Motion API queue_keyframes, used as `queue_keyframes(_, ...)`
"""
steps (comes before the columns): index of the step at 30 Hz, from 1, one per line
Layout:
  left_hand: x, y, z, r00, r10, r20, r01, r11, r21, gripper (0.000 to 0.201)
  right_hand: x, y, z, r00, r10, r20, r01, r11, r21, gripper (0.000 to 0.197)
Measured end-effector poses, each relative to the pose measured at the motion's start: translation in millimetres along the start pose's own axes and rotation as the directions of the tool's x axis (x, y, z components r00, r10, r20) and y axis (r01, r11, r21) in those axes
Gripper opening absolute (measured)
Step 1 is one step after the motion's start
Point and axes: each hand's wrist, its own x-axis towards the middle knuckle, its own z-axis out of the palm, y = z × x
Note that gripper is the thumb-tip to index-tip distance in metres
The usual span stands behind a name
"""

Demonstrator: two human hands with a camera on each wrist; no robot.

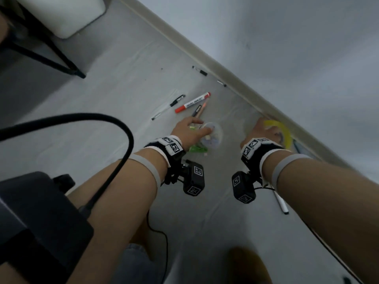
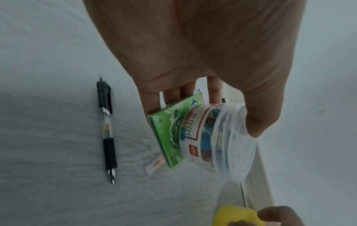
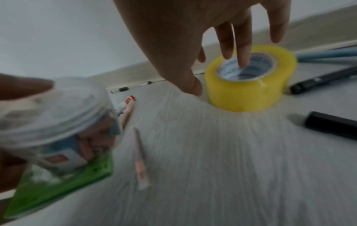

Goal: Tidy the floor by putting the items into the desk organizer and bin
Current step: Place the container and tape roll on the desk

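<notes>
My left hand [image 1: 190, 130] grips a clear lidded plastic jar [image 1: 212, 135] together with a flat green packet [image 1: 198, 149] just above the floor. In the left wrist view the thumb lies on the jar [image 2: 228, 137] lid and the fingers sit behind the green packet [image 2: 170, 134]. My right hand [image 1: 264, 132] hovers over a yellow tape roll [image 1: 284, 132] standing by the baseboard. In the right wrist view its straight fingers dip into the tape roll [image 3: 249, 91] core and the thumb hangs beside the roll. Neither organizer nor bin is in view.
Scattered on the pale floor are a red marker [image 1: 192, 102], a black-capped pen [image 1: 169, 106], a pink pen [image 3: 140, 160], black markers [image 3: 332, 126] and a white pen [image 1: 281, 201]. The baseboard [image 1: 225, 72] runs along the right. Black furniture legs [image 1: 51, 52] stand far left.
</notes>
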Motion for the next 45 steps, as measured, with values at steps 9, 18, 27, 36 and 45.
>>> queue_keyframes(9,-61,-21,9,0.963,-0.215,-0.161,0.155,0.934,-0.321,0.044,-6,59,8,0.831,-0.428,0.356,0.443,0.896,0.042,0.083)
queue_keyframes(18,-136,-73,17,0.917,-0.358,-0.177,0.274,0.886,-0.374,0.035,-84,43,58,0.771,-0.445,0.456,0.546,0.830,-0.112,0.057)
queue_keyframes(27,-233,13,-55,0.900,-0.396,-0.181,0.258,0.820,-0.512,0.040,-208,32,-87,0.713,-0.621,0.327,0.631,0.771,0.087,0.036)
queue_keyframes(36,-373,118,-212,0.904,-0.367,-0.219,0.186,0.799,-0.572,0.041,-367,-27,-282,0.641,-0.733,0.228,0.753,0.658,-0.005,0.044)
queue_keyframes(45,-545,193,-396,0.892,-0.335,-0.304,0.098,0.799,-0.594,0.050,-540,-124,-431,0.477,-0.853,0.213,0.866,0.497,0.052,0.064)
